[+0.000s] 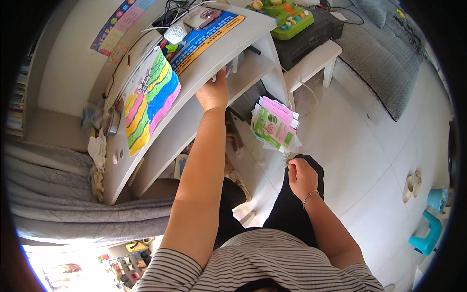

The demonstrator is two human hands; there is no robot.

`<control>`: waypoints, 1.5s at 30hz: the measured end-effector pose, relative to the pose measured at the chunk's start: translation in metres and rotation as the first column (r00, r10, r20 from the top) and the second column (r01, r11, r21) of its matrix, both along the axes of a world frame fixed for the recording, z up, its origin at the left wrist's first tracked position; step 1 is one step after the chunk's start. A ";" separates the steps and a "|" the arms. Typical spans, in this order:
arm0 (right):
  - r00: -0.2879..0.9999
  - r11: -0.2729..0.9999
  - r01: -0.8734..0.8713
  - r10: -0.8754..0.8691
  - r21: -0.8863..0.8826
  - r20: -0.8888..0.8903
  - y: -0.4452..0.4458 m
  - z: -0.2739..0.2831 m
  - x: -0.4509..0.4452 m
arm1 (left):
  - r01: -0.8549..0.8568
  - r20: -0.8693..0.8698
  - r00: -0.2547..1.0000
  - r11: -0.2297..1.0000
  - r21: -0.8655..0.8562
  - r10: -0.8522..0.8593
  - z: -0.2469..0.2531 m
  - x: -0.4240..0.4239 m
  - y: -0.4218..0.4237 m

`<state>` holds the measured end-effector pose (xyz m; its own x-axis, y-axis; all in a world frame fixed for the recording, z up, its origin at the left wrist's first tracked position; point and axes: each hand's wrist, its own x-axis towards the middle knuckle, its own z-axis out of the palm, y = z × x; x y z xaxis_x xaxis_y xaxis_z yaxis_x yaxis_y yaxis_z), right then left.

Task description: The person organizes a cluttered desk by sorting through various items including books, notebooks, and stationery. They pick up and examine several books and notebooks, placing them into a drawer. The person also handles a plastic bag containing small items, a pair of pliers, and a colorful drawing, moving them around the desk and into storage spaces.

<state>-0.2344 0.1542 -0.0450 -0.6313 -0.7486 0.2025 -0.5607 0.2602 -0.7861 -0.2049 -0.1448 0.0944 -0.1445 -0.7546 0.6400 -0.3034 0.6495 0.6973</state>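
My left hand [212,92] reaches to the edge of the white desk [226,42], its fingers going into the open compartment under the top. A small white-and-blue thing shows at those fingers, which are partly hidden, so I cannot tell whether they grip it. By my knee, my right hand [303,179] is curled, a bracelet on its wrist. A pale, round, fringed object [288,157] is at its fingertips, seemingly pinched there. Just beyond lies pink-and-green cardboard packaging [276,124], with clear plastic around it. On the desk lies a colourful striped drawing [153,102].
A black printer [310,40] stands on a white stool [313,65], with a green toy [292,27] on top. A cable hangs beside it. Grey cushioned seating [379,58] is at the far right. Shoes [412,186] and a turquoise plastic item [428,233] sit on the tiled floor.
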 end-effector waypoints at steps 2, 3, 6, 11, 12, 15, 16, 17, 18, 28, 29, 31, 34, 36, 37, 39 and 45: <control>1.000 0.999 0.014 -0.015 0.037 0.014 -0.002 -0.001 -0.002 | 0.020 -0.021 1.000 1.000 0.009 -0.020 -0.004 -0.006 -0.006; 1.000 0.999 0.014 -0.014 0.038 0.007 -0.002 -0.001 -0.003 | -0.006 0.020 1.000 1.000 0.027 0.006 -0.006 -0.006 -0.003; 1.000 0.999 0.014 -0.014 0.041 -0.003 -0.005 0.000 -0.007 | -0.039 0.065 0.997 0.998 0.044 0.036 -0.004 -0.008 0.003; 1.000 0.999 0.024 -0.024 0.036 -0.002 -0.006 -0.002 -0.008 | -0.073 0.140 0.987 0.997 0.007 0.072 0.004 -0.010 0.013; 1.000 0.999 0.021 -0.022 0.042 0.001 -0.006 -0.002 -0.009 | -0.068 0.136 0.988 0.998 -0.005 0.068 0.004 -0.010 0.014; 1.000 0.999 0.002 -0.001 0.044 -0.004 -0.005 -0.001 -0.007 | 0.001 0.072 0.997 0.998 0.056 -0.005 0.000 0.004 0.014; 1.000 0.999 0.001 -0.001 0.034 -0.020 -0.005 -0.003 -0.008 | 0.043 0.032 0.998 0.995 0.086 -0.046 -0.001 0.007 0.013; 0.999 1.000 -0.003 0.004 0.024 -0.038 -0.005 -0.006 -0.008 | 0.043 0.070 0.996 0.994 0.096 -0.050 -0.005 0.016 0.015; 0.999 0.999 -0.009 0.011 0.039 -0.046 -0.005 -0.007 -0.007 | 0.039 0.106 0.993 0.995 0.093 -0.049 -0.006 0.027 0.020; 0.993 1.000 -0.015 0.015 -0.004 -0.118 -0.004 -0.016 -0.005 | 0.359 0.320 0.832 0.879 0.312 -0.454 0.052 0.132 0.125; 0.994 1.000 -0.024 0.025 0.007 -0.108 -0.005 -0.016 -0.003 | 0.399 0.315 0.820 0.872 0.283 -0.478 0.061 0.142 0.128; 0.991 0.999 -0.045 0.046 0.013 -0.123 -0.005 -0.016 0.002 | 0.403 0.319 0.825 0.881 0.248 -0.467 0.085 0.160 0.137; 0.984 0.998 -0.069 0.069 0.007 -0.161 -0.009 -0.020 0.008 | 0.316 0.222 0.894 0.898 0.306 -0.390 0.113 0.173 0.135; 0.981 0.997 -0.075 0.074 0.004 -0.180 -0.010 -0.024 0.008 | 0.304 0.324 0.893 0.949 0.080 -0.314 0.135 0.168 0.123; 0.979 0.997 -0.074 0.073 0.003 -0.191 -0.010 -0.025 0.006 | 0.294 0.313 0.904 0.955 0.043 -0.293 0.141 0.163 0.115; 0.981 0.997 -0.078 0.079 0.017 -0.175 -0.012 -0.018 0.009 | 0.253 0.366 0.903 0.967 -0.031 -0.225 0.160 0.154 0.094; 0.981 0.997 -0.056 0.064 0.051 -0.185 -0.016 -0.012 0.009 | 0.107 0.455 0.888 0.991 -0.085 -0.057 0.171 0.100 -0.008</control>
<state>-0.2249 0.1382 -0.0565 -0.5394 -0.7952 0.2772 -0.7120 0.2549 -0.6543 -0.1045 -0.1524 0.2658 -0.4950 -0.6599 0.5653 -0.5111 0.7473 0.4248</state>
